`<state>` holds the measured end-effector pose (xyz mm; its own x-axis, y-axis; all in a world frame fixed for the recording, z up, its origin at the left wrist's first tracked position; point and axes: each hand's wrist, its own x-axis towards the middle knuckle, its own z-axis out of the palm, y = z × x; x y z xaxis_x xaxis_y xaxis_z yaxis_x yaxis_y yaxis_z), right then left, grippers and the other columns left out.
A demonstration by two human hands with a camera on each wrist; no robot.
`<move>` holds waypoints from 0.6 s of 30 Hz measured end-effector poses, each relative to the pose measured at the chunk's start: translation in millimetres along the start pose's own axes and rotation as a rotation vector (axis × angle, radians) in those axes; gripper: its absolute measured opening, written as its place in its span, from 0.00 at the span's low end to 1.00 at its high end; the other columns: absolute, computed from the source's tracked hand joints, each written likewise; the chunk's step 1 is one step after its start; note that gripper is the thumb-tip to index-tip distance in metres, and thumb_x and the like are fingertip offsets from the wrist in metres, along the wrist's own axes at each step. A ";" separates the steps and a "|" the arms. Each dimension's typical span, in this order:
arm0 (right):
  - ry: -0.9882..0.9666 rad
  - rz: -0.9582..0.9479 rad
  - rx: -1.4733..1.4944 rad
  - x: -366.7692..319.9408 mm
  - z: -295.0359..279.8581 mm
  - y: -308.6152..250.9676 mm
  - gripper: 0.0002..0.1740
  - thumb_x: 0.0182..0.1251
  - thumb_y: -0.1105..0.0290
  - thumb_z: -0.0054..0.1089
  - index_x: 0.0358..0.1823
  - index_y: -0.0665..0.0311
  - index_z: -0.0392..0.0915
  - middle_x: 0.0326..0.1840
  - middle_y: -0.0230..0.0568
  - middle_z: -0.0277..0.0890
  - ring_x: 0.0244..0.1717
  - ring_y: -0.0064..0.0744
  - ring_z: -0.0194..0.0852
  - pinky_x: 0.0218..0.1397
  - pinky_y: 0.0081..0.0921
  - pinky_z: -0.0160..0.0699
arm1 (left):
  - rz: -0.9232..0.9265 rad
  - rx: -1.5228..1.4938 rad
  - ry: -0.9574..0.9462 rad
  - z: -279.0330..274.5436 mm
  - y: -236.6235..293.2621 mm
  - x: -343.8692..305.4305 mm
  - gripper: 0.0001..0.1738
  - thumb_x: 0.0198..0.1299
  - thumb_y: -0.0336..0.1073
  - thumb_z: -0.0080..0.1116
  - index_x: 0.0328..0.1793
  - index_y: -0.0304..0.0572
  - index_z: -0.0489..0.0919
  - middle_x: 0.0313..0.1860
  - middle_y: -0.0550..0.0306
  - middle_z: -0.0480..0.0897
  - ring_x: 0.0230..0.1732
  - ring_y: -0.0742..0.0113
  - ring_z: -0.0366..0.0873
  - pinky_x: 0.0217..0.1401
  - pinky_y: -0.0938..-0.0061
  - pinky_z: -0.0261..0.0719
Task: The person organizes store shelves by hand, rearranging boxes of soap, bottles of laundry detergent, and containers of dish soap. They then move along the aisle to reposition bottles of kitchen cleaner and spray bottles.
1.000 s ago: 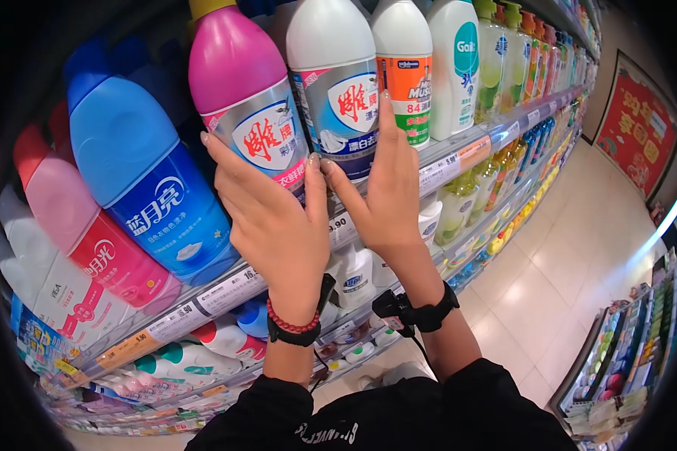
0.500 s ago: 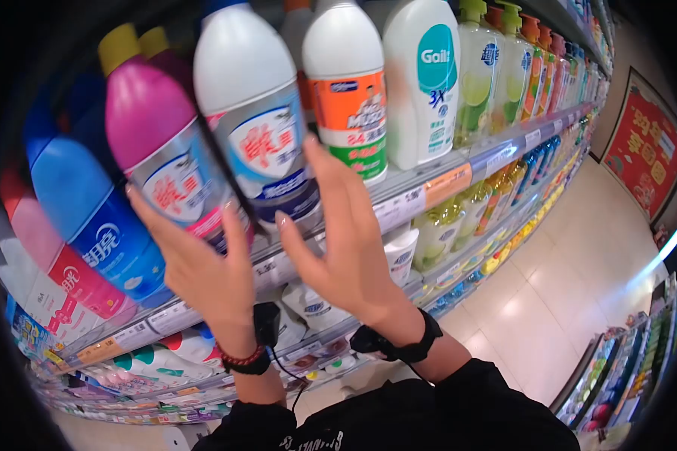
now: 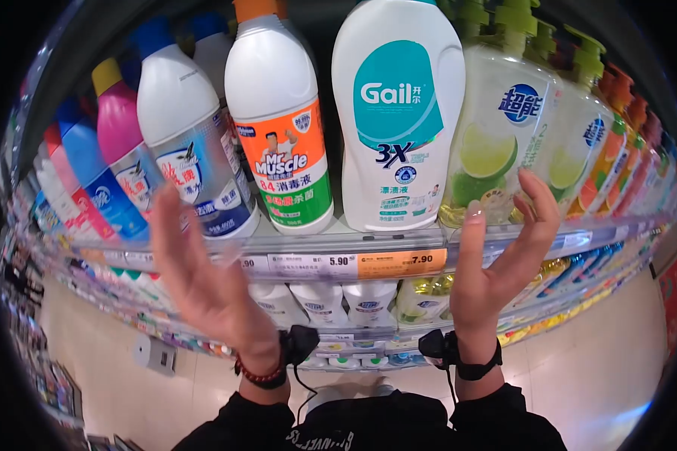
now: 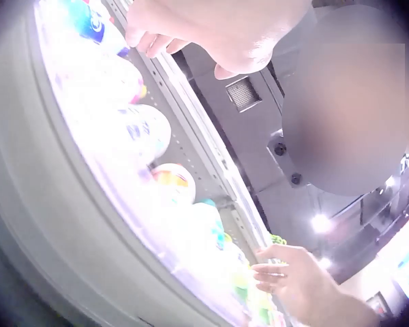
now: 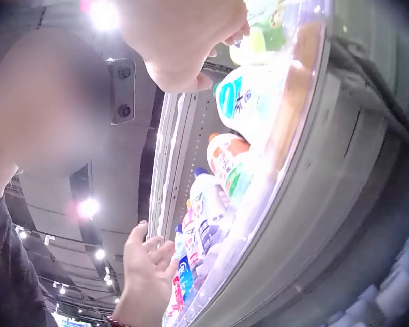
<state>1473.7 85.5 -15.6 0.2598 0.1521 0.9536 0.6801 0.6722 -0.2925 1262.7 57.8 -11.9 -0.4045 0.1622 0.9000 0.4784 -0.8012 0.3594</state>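
Gail bottle point(image 3: 397, 128) now shows between left hand point(image 3: 209, 282) and right hand point(image 3: 498, 267).

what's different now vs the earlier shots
Both hands moved right along the shelf and farther apart: the left hand from the pink bottle to before the white blue-capped bottle, the right hand from that white bottle to before the lime pump bottle. Neither holds anything now. The bottles still stand in the same order.

What I read on the bottles
"Gail 3X" on the teal-labelled one point(image 3: 391, 180), "Mr Muscle 84" orange-capped point(image 3: 277, 90), "超能" on the pump bottle point(image 3: 489, 128), tags point(image 3: 361, 263) 5.90, 7.90
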 end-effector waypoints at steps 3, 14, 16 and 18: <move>-0.074 -0.035 -0.063 10.6 -9.4 10.6 0.31 0.54 0.76 0.58 0.62 0.73 0.64 0.61 0.58 0.63 0.63 0.52 0.60 0.64 0.43 0.59 | -0.048 0.093 -0.100 33.1 6.3 3.9 0.40 0.54 0.26 0.59 0.73 0.26 0.54 0.72 0.40 0.59 0.74 0.49 0.57 0.75 0.56 0.51; -0.043 0.022 0.001 10.3 -4.4 30.6 0.38 0.53 0.76 0.61 0.67 0.75 0.57 0.64 0.58 0.59 0.65 0.54 0.57 0.66 0.44 0.57 | -0.033 0.597 -0.303 63.5 -4.7 11.5 0.56 0.53 0.30 0.64 0.78 0.40 0.34 0.70 0.25 0.55 0.70 0.28 0.56 0.66 0.55 0.65; -0.041 0.001 0.004 7.3 -4.5 31.6 0.41 0.52 0.77 0.63 0.68 0.75 0.55 0.64 0.58 0.58 0.65 0.54 0.57 0.66 0.44 0.57 | -0.014 0.632 -0.310 63.0 -4.9 9.2 0.57 0.53 0.30 0.64 0.79 0.42 0.33 0.69 0.24 0.56 0.68 0.29 0.59 0.65 0.56 0.66; -0.058 0.025 -0.007 5.4 -5.8 29.0 0.41 0.54 0.79 0.63 0.69 0.73 0.53 0.66 0.54 0.57 0.67 0.48 0.57 0.69 0.41 0.58 | -0.042 0.621 -0.324 62.3 1.7 10.5 0.57 0.53 0.29 0.64 0.79 0.42 0.33 0.68 0.25 0.57 0.68 0.31 0.60 0.64 0.56 0.66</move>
<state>1498.8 101.6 -19.4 0.2370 0.2104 0.9485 0.6789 0.6625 -0.3166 1307.8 94.1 13.5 -0.2256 0.4266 0.8759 0.8631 -0.3294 0.3828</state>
